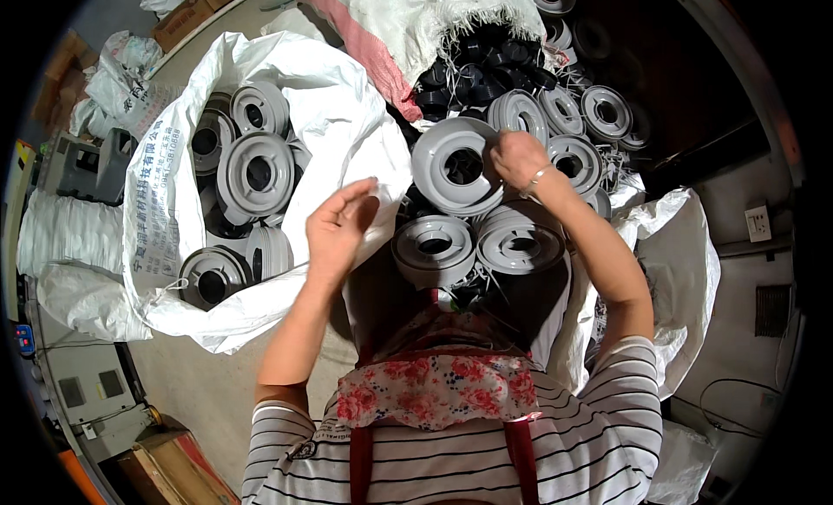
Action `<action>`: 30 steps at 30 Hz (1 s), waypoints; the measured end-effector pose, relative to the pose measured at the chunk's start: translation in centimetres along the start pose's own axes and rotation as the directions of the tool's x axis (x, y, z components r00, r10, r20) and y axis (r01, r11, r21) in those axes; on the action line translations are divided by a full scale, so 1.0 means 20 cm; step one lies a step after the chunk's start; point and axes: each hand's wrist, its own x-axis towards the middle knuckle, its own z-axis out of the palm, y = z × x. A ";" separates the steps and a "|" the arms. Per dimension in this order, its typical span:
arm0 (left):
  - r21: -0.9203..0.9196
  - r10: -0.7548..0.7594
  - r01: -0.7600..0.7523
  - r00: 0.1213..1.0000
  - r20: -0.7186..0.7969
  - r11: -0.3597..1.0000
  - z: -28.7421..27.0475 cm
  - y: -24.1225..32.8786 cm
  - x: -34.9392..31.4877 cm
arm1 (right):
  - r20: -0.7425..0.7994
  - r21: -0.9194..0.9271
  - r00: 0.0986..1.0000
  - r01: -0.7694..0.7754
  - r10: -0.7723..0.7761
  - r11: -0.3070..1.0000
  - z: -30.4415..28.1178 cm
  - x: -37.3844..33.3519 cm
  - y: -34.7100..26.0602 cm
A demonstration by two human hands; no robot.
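Observation:
My right hand (523, 164) is closed at the right edge of a grey plastic ring (431, 158), a round flange-like part with a wide hole; its fingertips are partly hidden. This ring is tilted toward me and lies on top of others like it. To its left, my left hand (340, 227) hangs over the edge of a white woven sack (338, 106), fingers apart and nothing in them. Several grey rings (257, 173) lie inside that sack. Just below the ring at my right hand stand two more stacks of rings, a left stack (433, 249) and a right stack (521, 245).
A white and red sack (395, 36) at the back spills black plastic parts (486, 67). More grey rings (605, 113) are piled at the back right. Another white sack (685, 279) stands open beside my right arm. A cardboard box (178, 470) sits at the lower left.

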 end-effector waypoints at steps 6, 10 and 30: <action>-0.714 -0.217 0.355 0.935 0.281 0.603 0.18 -0.30 0.04 | -0.081 0.352 0.985 0.173 -0.155 0.920 -0.03 -0.13 -0.11; -0.732 -0.255 0.409 0.913 0.319 0.546 0.10 -0.29 0.04 | -0.020 0.623 0.986 0.140 -0.163 0.770 0.00 0.15 -0.08; -0.683 -0.248 0.325 0.945 0.211 0.655 0.21 -0.21 -0.14 | -0.286 0.356 0.882 0.460 -0.374 0.813 0.01 -0.16 -0.38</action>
